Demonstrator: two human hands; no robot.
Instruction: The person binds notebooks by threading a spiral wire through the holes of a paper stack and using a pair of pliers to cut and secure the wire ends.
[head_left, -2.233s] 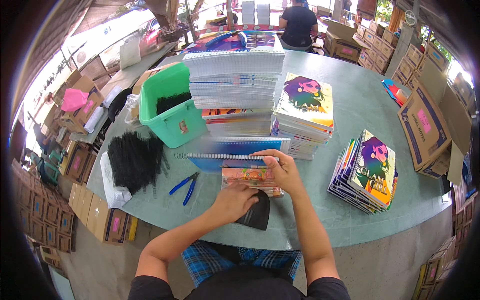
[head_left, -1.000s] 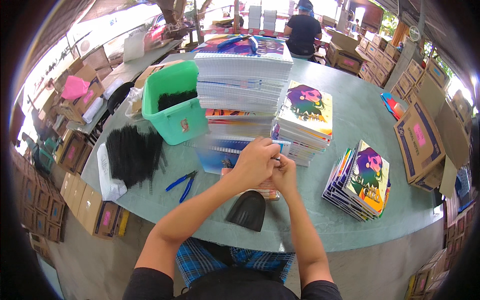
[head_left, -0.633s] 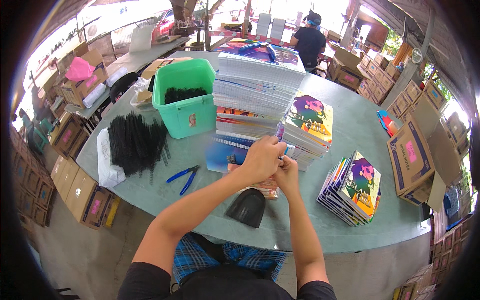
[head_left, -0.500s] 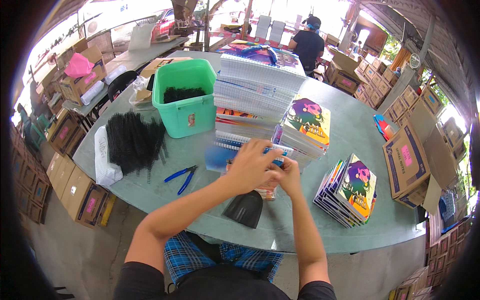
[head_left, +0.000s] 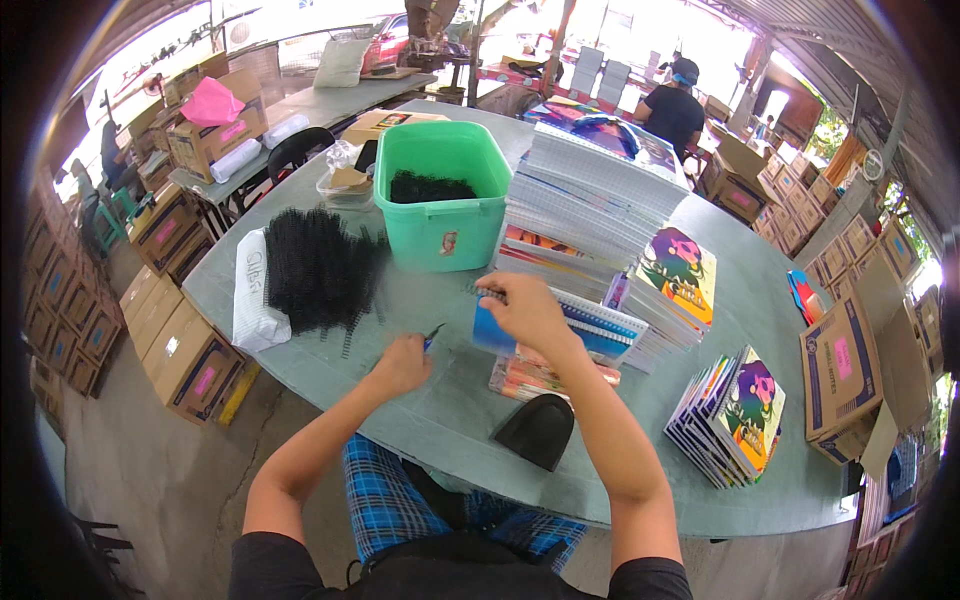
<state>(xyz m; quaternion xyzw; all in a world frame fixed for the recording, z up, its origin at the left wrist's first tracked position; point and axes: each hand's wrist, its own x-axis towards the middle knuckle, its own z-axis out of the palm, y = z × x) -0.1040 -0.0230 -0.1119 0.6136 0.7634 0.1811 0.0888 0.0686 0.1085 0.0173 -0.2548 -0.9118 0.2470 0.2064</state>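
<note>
Inside L grip (head_left: 403, 363): blue pliers (head_left: 429, 342), tips out; R grip (head_left: 525, 312) at ntbk coil (head_left: 488, 293).

I've moved the left fingers (head_left: 412, 350) from notebook (head_left: 606, 330) to pliers (head_left: 432, 337), the right fingers (head_left: 497, 285) to the coil's (head_left: 481, 291) left end.

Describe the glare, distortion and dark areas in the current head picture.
Head view: daylight washes out much of the background along the top; head view: the table's near edge looks bowed, as a fisheye would make it, and the picture's corners fall to black; head view: the black coils merge into a dark mass, single ones hard to separate.
</note>
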